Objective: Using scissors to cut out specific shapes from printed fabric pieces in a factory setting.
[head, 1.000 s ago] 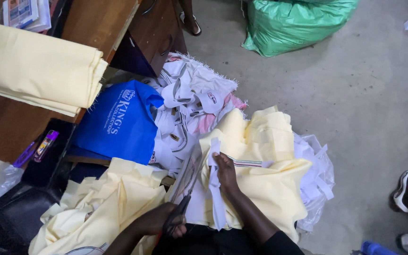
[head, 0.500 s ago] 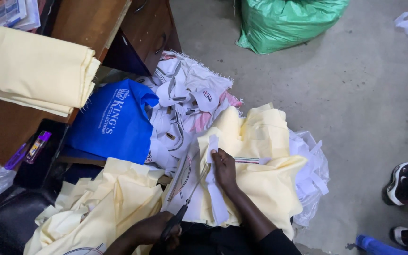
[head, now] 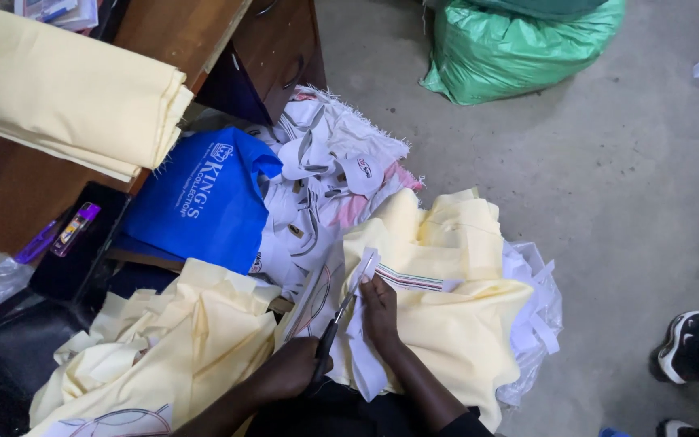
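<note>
My left hand (head: 294,371) grips the handles of dark scissors (head: 335,326), whose blades point up along the edge of a white cloth piece (head: 359,350). My right hand (head: 379,312) holds that white piece against a heap of pale yellow fabric (head: 455,324) in front of me. A narrow striped band (head: 416,281) lies on the yellow fabric just beyond my right fingers. The blade tips sit beside the white piece's upper end (head: 365,265).
More yellow fabric (head: 180,340) lies at my left. A blue bag (head: 204,202) and white printed cut pieces (head: 325,170) lie ahead. Folded yellow cloth (head: 66,89) rests on a wooden desk (head: 10,194). A green sack (head: 519,44) and someone's shoe (head: 689,348) are on the concrete floor.
My left hand has brought the scissors up from low beside my lap to the white piece's edge. My right hand has stayed on the piece.
</note>
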